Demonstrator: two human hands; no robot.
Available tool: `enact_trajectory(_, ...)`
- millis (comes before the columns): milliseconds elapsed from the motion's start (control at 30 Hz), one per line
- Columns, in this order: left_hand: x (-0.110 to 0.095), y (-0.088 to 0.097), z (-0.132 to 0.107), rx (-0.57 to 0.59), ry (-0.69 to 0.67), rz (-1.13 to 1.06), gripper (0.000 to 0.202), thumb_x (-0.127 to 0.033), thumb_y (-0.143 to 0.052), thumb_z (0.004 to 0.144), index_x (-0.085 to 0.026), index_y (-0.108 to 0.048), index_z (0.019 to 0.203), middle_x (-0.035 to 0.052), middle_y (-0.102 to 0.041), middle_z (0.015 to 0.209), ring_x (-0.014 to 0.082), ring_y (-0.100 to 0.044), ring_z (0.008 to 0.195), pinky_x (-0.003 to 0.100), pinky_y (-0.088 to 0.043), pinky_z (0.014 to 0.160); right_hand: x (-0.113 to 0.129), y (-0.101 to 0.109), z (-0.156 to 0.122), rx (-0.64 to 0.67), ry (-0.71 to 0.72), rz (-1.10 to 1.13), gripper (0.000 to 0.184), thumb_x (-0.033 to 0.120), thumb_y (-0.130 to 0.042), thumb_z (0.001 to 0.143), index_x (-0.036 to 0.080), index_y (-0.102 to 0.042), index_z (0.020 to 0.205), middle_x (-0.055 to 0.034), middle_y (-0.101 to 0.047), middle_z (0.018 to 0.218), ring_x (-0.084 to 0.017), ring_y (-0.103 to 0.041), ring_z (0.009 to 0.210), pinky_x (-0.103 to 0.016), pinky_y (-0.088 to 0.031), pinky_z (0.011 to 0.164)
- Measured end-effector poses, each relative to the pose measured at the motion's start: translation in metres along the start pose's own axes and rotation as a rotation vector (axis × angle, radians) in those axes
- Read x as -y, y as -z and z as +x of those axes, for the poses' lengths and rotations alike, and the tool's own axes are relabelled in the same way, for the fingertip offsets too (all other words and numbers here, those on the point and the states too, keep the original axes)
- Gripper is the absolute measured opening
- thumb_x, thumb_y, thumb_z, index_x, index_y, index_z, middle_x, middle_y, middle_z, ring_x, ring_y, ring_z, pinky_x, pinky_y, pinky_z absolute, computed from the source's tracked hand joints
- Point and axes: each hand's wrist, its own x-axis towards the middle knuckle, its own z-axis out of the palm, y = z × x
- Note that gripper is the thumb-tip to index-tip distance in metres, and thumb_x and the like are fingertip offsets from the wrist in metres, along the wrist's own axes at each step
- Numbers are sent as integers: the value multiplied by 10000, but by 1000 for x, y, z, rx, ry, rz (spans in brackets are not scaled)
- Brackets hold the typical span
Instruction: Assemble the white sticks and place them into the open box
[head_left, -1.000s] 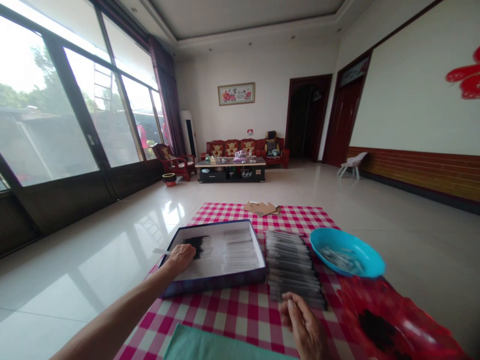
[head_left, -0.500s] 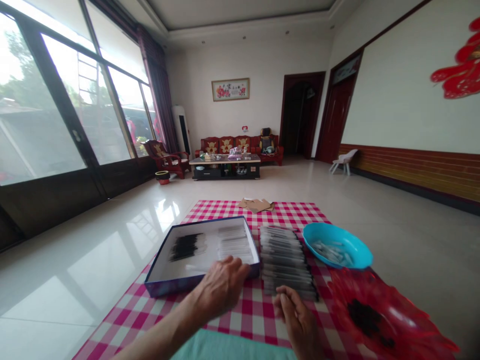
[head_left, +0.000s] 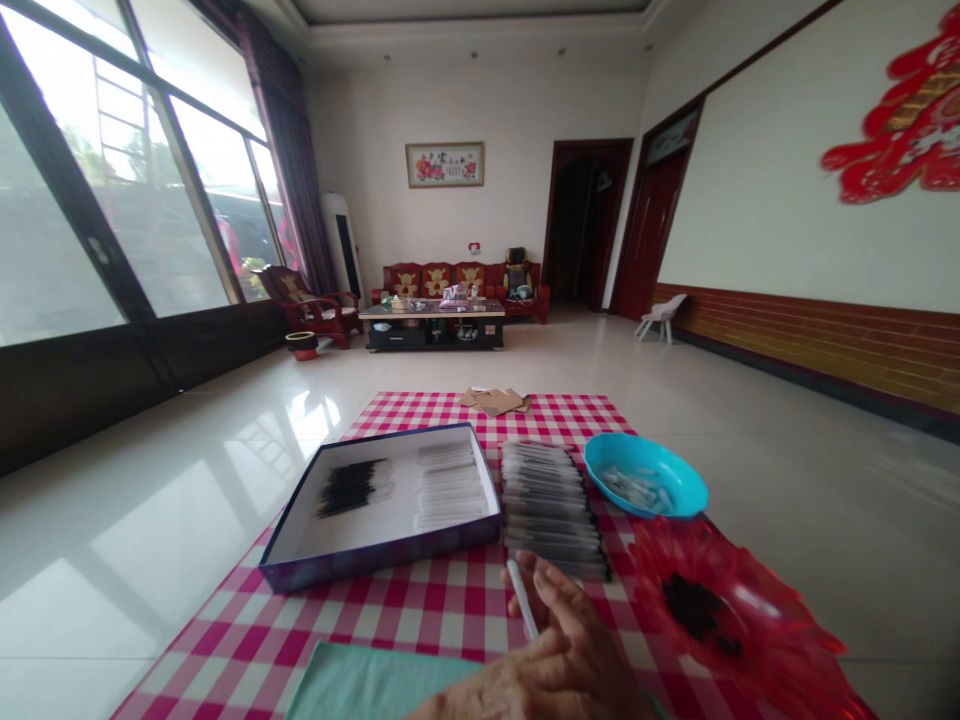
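My right hand (head_left: 564, 612) pinches a light-looking, stiff white tube (head_left: 522, 598) near its lower end; my left hand (head_left: 499, 690) shows no clear grip.

White stick (head_left: 522, 600): smooth, matt, looks like plastic. Box tray (head_left: 375, 565): card, glossy printed blue walls; white paper lining (head_left: 296, 535), matt. Turquoise bowl (head_left: 646, 470): plastic, smooth, glossy. Red dish (head_left: 735, 600): translucent moulded plastic, high gloss. Gingham cloth (head_left: 442, 625): woven, matt. Teal cloth (head_left: 367, 685): matt, soft-looking. Brown scraps (head_left: 491, 400): cardboard, matt. Floor tiles (head_left: 150, 520): polished, strongly reflective. Wall panelling (head_left: 825, 350): varnished wood, satin sheen.
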Motion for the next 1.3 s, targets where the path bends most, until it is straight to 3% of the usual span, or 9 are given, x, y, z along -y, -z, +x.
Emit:
enact_trajectory(67, -5, -7, 3, -59, 140, 44, 540, 30, -267, 866, -291, -589, 1158, 36, -651, 1100, 190, -578, 1083, 377, -515, 841, -2, 3, 3, -14, 10, 86, 343, 435, -750, 613, 326, -690, 933, -37, -689, 1031, -255, -625, 986, -380, -453, 882)
enact_trajectory(167, 8, 21, -29, -45, -168, 24, 367, -103, -344, 924, -286, -622, 1081, 33, -655, 1103, 175, -571, 1098, 357, -498, 890, -10, 10, 12, -48, 16, 221, 351, 407, -772, 613, 299, -692, 936, -29, -698, 955, -222, -643, 888, -318, -499, 736)
enact_trajectory(300, 40, 79, -93, -84, -339, 9, 218, -281, -407, 939, -261, -622, 966, 8, -615, 1193, 191, -480, 1209, 360, -417, 994, -19, 21, 23, -70, 30, 367, 281, 328, -772, 656, 260, -700, 919, 5, -690, 825, -135, -628, 694, -222, -480, 584)
enact_trajectory(433, 54, 107, -112, -286, -147, 36, 239, -129, -388, 919, -156, -551, 1091, 120, -587, 1214, 186, -529, 1152, 290, -451, 939, -23, 26, 29, -13, 93, 370, 261, 264, -784, 659, 222, -699, 903, 8, -683, 838, -94, -602, 648, -189, -481, 567)
enact_trajectory(500, 57, 112, -109, -339, -62, 62, 280, -90, -399, 899, -162, -538, 1131, 110, -629, 1126, 165, -600, 1025, 255, -488, 854, -25, 27, 30, -36, 102, 348, 288, 249, -794, 648, 224, -686, 913, 10, -680, 874, -96, -610, 682, -191, -494, 587)
enact_trajectory(633, 64, 116, -102, -271, 68, 179, 251, -139, -417, 905, -206, -567, 1094, 52, -671, 922, 158, -623, 784, 274, -494, 719, -29, 29, 33, -83, 139, 275, 316, 261, -796, 646, 221, -663, 930, 6, -669, 912, -109, -615, 728, -203, -502, 613)
enact_trajectory(867, 63, 97, -83, -89, 287, 393, 217, -195, -493, 875, -253, -568, 1070, 4, -616, 751, 183, -554, 701, 312, -429, 659, -35, 29, 36, -63, 228, 101, 292, 293, -770, 670, 226, -647, 925, 2, -673, 910, -140, -615, 779, -246, -491, 705)
enact_trajectory(1067, 61, 79, -69, -127, 300, 308, 172, -185, -441, 901, -250, -575, 987, 7, -593, 821, 160, -529, 730, 277, -402, 652, -35, 29, 37, -96, 219, 48, 284, 358, -740, 697, 220, -627, 919, 0, -679, 870, -164, -626, 794, -274, -485, 733)
enact_trajectory(1300, 70, 71, -75, -189, 237, 334, 225, -179, -437, 895, -229, -558, 1078, 34, -594, 827, 166, -529, 732, 280, -418, 660, -27, 12, 29, -201, 180, -80, 302, 445, -740, 665, 195, -643, 805, 21, -654, 673, -140, -589, 616, -230, -461, 567)
